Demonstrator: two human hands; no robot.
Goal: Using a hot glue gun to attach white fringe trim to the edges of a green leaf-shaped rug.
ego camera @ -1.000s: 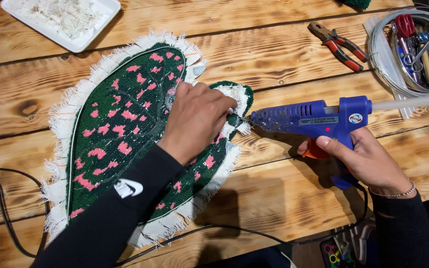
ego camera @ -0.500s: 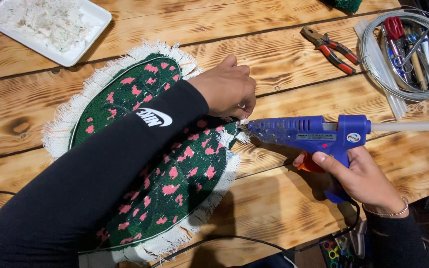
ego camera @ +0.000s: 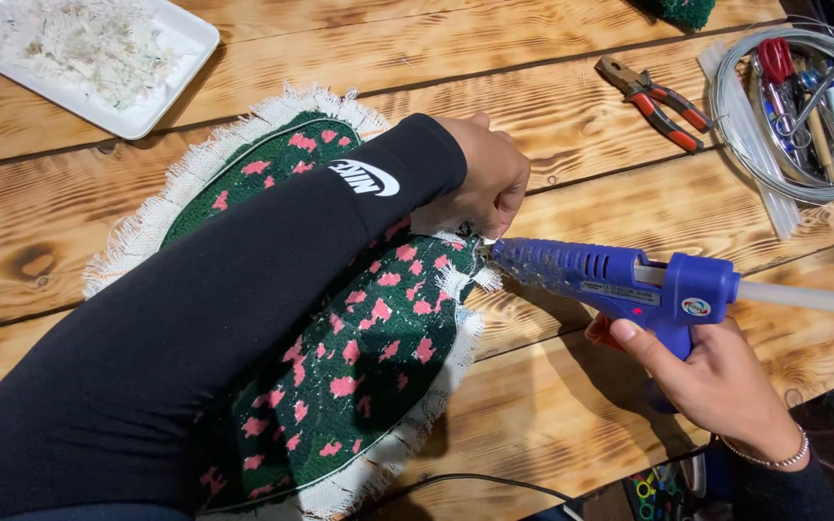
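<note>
A green tufted piece with pink flecks [ego camera: 369,338] and a frayed white cloth border lies flat on the wooden table [ego camera: 552,125]. My left hand [ego camera: 483,181] reaches across it and pinches the white fringe at its right edge. My right hand [ego camera: 716,381] grips the handle of a blue glue gun [ego camera: 620,280], a finger on the orange trigger. The gun's nozzle touches the fringe just below my left fingers. A clear glue stick [ego camera: 808,297] sticks out of the gun's back.
A white tray [ego camera: 161,106] of white thread scraps sits at the far left. Red-handled pliers [ego camera: 658,101] lie at the far right, beside a wire coil [ego camera: 798,188] ringing several tools and glue sticks. A black cable [ego camera: 480,479] runs along the near edge.
My left hand has slid up along the piece's right edge, my arm now crossing the piece. The glue gun has stayed near the fringe, its nozzle following that edge.
</note>
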